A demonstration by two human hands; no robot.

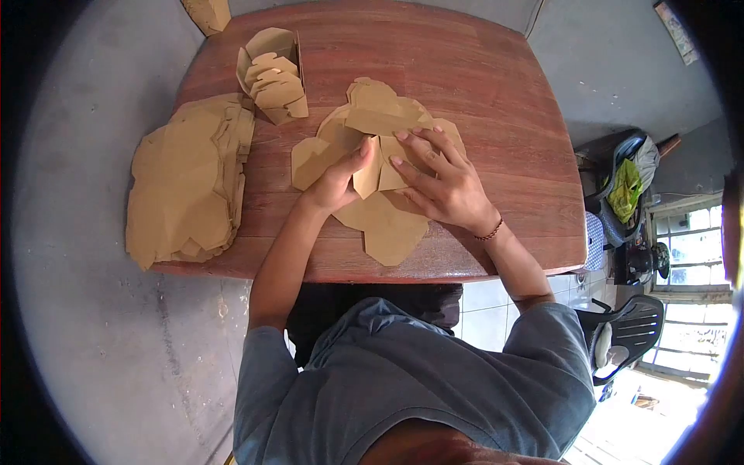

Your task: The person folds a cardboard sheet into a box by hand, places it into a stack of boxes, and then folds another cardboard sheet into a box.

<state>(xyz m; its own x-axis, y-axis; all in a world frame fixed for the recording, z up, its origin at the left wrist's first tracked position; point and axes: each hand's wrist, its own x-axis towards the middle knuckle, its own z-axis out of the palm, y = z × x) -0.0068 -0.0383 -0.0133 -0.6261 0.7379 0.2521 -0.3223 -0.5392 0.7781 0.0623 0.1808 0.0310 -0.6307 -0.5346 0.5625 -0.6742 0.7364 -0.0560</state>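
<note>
A brown cardboard box blank (366, 177), partly folded with flaps standing up, is between my hands at the middle of the table. My left hand (335, 183) grips its left side, thumb up against a raised flap and the other fingers hidden beneath. My right hand (448, 182) holds the right side, its bent fingertips pressing on a panel. Under and around this piece lie flat, unfolded cardboard blanks (394, 231), with lobed ends sticking out toward the front edge and the back.
A tall stack of flat cardboard blanks (180, 182) sits at the table's left edge. Behind it, an open cardboard box (293, 110) holds several folded pieces. The reddish wooden table (511, 101) meets grey walls. Dark plastic chairs (637, 329) stand to the right.
</note>
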